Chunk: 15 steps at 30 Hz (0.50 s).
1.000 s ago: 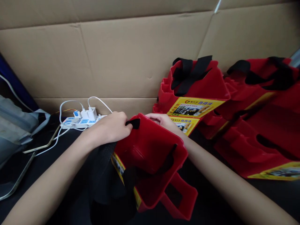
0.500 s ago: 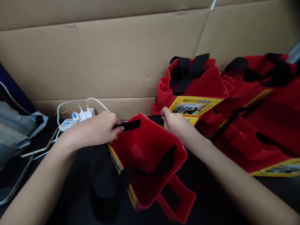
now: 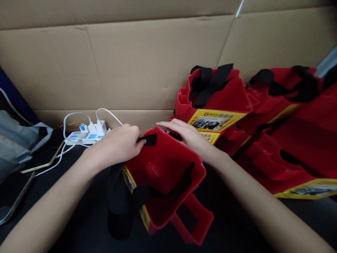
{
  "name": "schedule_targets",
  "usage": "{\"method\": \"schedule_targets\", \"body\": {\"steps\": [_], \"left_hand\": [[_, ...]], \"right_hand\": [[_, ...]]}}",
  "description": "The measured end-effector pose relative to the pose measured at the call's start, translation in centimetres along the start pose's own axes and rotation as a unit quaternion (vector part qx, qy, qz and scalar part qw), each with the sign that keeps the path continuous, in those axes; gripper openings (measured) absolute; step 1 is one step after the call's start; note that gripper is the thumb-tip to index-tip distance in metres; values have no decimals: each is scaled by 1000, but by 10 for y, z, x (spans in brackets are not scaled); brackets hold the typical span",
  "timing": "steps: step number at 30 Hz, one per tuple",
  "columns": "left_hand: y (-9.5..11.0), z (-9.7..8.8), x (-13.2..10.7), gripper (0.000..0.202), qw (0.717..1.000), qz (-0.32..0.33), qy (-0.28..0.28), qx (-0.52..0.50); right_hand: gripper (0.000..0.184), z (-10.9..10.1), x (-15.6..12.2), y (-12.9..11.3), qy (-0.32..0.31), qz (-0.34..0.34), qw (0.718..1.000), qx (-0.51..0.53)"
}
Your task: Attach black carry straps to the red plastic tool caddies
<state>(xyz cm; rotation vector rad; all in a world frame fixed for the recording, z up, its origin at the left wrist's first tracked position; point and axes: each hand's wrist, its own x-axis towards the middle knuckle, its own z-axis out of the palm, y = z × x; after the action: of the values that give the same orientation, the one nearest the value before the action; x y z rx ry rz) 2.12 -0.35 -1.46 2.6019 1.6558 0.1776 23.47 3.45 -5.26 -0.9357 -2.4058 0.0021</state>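
Observation:
A red plastic tool box (image 3: 173, 154) with an open top, black webbing straps and a yellow printed label stands tilted in front of me. My left hand (image 3: 125, 142) is closed at its left rim, pinching the black strap (image 3: 150, 140) that comes through a slot near the back corner. My right hand (image 3: 184, 135) lies along the outside of the back right wall. Its fingers are stretched toward the back corner and its thumb is hidden. A second strap end (image 3: 176, 137) shows just below those fingers. A loose black strap (image 3: 119, 211) hangs at the box's left.
Several similar red boxes (image 3: 218, 91) with black straps and yellow labels stand at the right. A white power strip (image 3: 92, 137) with plugs and cables lies at the back left, near a grey bag (image 3: 15, 140). Cardboard (image 3: 131, 63) forms the wall behind the black surface (image 3: 86, 218).
My right hand's fingers have gone from pinching the strap to stretching out leftward along the wall. My left hand has slid right along its strap, closer to the slot.

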Motion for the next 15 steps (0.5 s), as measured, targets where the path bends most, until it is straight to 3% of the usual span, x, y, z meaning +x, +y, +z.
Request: {"method": "schedule_targets", "body": {"steps": [3, 6, 10, 12, 13, 15], "left_hand": [[1, 2, 0, 26, 1000, 2, 6, 13], [-1, 2, -1, 23, 999, 1, 1, 39], [-9, -3, -4, 20, 998, 12, -36, 42], [-11, -5, -4, 19, 998, 14, -46, 37], [-11, -5, -3, 19, 998, 12, -48, 36], [-9, -4, -2, 21, 998, 11, -48, 32]], "right_hand": [[27, 2, 5, -8, -38, 9, 999, -18], [24, -7, 4, -15, -76, 84, 986, -123], [21, -37, -16, -9, -156, 257, 901, -313], [22, -48, -26, -4, -191, 301, 868, -345], [24, -49, -28, -2, -192, 294, 873, -340], [31, -44, -26, -4, -159, 221, 921, -280]]}}
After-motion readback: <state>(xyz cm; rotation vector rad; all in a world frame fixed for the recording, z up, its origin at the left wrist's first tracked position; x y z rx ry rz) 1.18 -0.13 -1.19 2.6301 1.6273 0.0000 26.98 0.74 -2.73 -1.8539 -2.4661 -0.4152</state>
